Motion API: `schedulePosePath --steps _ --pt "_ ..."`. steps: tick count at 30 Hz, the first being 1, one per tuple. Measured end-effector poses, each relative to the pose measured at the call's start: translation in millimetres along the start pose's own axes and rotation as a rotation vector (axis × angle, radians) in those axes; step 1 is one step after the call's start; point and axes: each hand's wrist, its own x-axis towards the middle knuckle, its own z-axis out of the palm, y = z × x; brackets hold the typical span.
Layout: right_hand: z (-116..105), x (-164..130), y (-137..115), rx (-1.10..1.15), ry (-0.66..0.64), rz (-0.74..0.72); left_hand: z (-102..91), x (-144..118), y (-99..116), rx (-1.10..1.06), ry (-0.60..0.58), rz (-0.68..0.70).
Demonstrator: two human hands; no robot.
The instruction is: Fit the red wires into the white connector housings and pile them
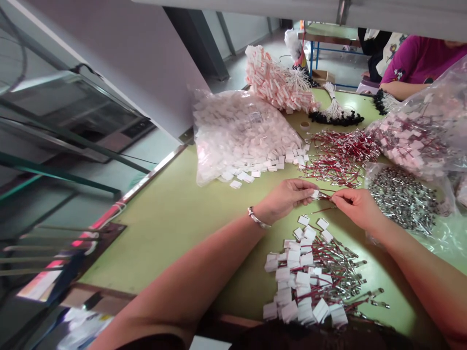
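Head view: left hand [288,196] and right hand [355,206] pinch a red wire [325,194] (small white connector).

Assembly workshop: green workbench [175,214], bulk bags of white connectors [241,131], red wire heaps [339,155].

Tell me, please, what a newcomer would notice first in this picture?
First, the two hands at the centre: the left hand pinches a small white connector while the right hand holds a thin red wire at it. Just below them lies a pile of finished wired connectors on the green table. Behind, a big clear bag of white connectors spills open.
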Motion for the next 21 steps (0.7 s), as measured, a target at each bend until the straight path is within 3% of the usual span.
schedulePosePath --steps 9,17,21 --pt "-4 1 -6 0.089 -0.012 0.023 1.4 -2 4 0.016 -0.034 -0.004" --pt "9 -3 -11 -0.099 0.065 0.017 10.5 -5 4 0.109 -0.035 0.024" --pt "12 -2 -12 -0.07 -0.054 -0.069 13.1 -7 2 0.154 -0.047 0.02"
